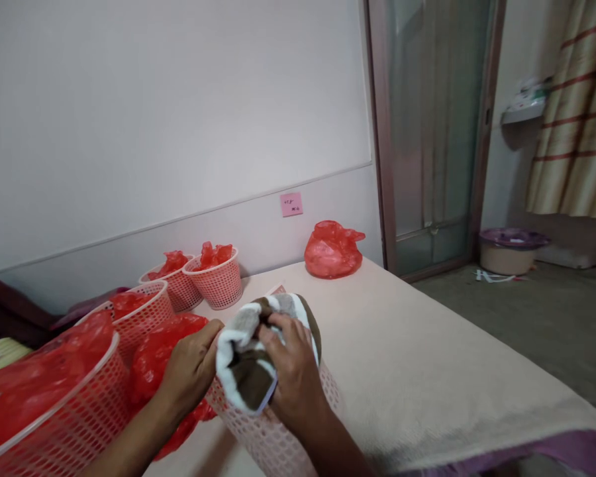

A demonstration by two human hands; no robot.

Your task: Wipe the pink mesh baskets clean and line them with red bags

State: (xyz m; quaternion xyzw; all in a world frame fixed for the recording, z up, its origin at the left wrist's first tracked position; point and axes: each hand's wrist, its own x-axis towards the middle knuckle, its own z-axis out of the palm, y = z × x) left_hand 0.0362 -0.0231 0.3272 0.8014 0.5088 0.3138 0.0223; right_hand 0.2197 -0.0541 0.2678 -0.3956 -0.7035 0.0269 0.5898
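While striped cloth (249,379) lies between, left hand (193,364) gripping edge, right hand (292,361) pinching folds

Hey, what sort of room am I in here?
Probably a room in a home, perhaps a bedroom: there's a striped curtain, a glass-paned door and a broad, cloth-covered, bed-like surface.

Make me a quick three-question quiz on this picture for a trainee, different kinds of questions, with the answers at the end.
1. Multiple choice: what are the fingers of the right hand touching? A) the curtain; B) the striped cloth; C) the floor basin.
2. True or false: the pink note is on the wall.
3. Fill in the colour: the plastic bag nearest the glass door is ____.

Key: 1 B; 2 true; 3 red.
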